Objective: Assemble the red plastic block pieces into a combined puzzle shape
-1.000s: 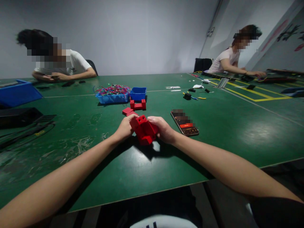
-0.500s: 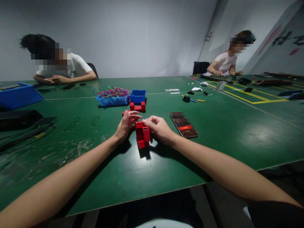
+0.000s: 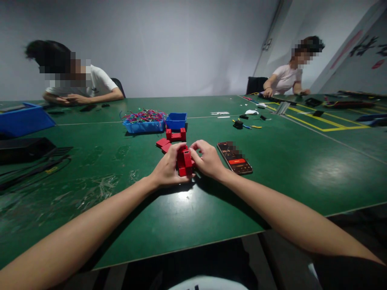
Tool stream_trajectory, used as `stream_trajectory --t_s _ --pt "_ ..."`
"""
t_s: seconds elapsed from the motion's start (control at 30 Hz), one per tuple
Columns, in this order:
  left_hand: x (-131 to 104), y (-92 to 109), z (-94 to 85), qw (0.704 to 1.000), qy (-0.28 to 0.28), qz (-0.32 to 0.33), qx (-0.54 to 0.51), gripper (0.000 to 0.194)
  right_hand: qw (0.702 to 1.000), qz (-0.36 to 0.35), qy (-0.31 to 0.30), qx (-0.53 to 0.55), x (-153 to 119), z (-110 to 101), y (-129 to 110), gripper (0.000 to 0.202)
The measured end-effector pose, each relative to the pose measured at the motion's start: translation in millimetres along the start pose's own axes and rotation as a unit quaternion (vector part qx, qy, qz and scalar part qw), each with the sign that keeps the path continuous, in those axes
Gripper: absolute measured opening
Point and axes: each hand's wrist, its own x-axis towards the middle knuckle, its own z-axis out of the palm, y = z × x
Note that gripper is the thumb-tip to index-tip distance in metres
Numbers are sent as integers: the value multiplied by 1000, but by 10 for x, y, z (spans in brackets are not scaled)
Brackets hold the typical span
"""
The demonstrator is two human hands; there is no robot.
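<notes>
A red blocky plastic part [image 3: 185, 162] is held between both hands above the green table [image 3: 145, 237]. My left hand [image 3: 169, 167] wraps its left side, thumb along the lower edge and fingers over the top. My right hand [image 3: 207, 159] grips the right side with bent fingers. Flat red pieces [image 3: 163, 143] lie just beyond my left hand. Another red part [image 3: 175, 135] with two raised ends sits behind them. A phone [image 3: 235, 158] lies to the right of my right hand.
A blue tray [image 3: 145, 127] of colourful wires and a small blue bin [image 3: 176, 121] stand behind. Pliers [image 3: 256, 127] and a black item [image 3: 238, 124] lie farther right. At left are a large blue bin [image 3: 26, 121] and black cables. Two people sit opposite.
My left hand has moved right and closed around the red part, which now stands slightly higher. The flat red pieces are more exposed. The person at right has moved a hand.
</notes>
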Motion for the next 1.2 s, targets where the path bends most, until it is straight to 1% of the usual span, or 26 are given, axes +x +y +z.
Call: stream_trajectory --t_s 0.03,0.07,0.13,0.17,0.23,0.27,0.33,0.4,0.53,0.63,0.67,0.7,0.73,0.77,0.83,0.87,0.9,0.97,1.03,1.1,1.2 --pt "5 -17 -2 1000 11 -1 15 90 999 -23 -20 -27 -4 6 20 9" --pt "8 -36 -5 999 19 -3 28 90 997 -35 -50 -43 -10 18 46 13" --pt "10 -76 -10 999 26 -12 41 90 989 -20 -119 -82 -22 54 108 24" --pt "10 -94 -10 999 21 -21 40 90 984 -10 -147 -100 -27 70 136 24" --pt "7 -115 -9 999 11 -40 31 91 975 -24 -185 -124 -28 83 175 25" --pt "5 -119 -8 999 8 -47 27 92 973 -30 -190 -125 -25 79 182 25" --pt "4 -116 -5 998 9 -54 26 92 977 -31 -178 -111 -11 56 179 27" --pt "6 -107 -6 998 10 -54 29 92 986 -6 -147 -83 6 30 170 27" --pt "14 -93 -16 998 10 -43 37 93 994 81 -80 0 36 33 204 25" --pt "17 -89 -19 998 14 -40 44 93 983 150 -24 103 69 75 237 22" --pt "17 -88 -18 998 15 -40 45 93 971 182 -3 155 84 88 235 19" --pt "16 -88 -16 998 16 -40 45 93 952 217 17 213 101 98 223 16" --pt "16 -88 -14 998 17 -40 44 94 922 263 34 282 119 105 203 12" --pt "15 -88 -11 998 17 -41 43 94 883 313 44 348 136 107 179 8" --pt "13 -91 -5 998 17 -41 42 94 818 362 61 443 163 103 131 3" --pt "13 -93 -3 998 17 -41 41 94 791 382 68 473 171 98 114 6" --pt "13 -95 -1 998 17 -40 41 94 771 396 72 494 175 91 103 11" --pt "14 -97 0 998 17 -34 40 94 749 417 66 510 171 74 97 22" --pt "15 -96 -3 999 17 -29 39 94 753 426 43 500 155 57 98 27" --pt "17 -93 -7 999 16 -29 35 93 770 419 26 480 131 46 89 24" --pt "19 -91 -11 999 13 -31 28 92 796 383 16 468 98 52 66 20"
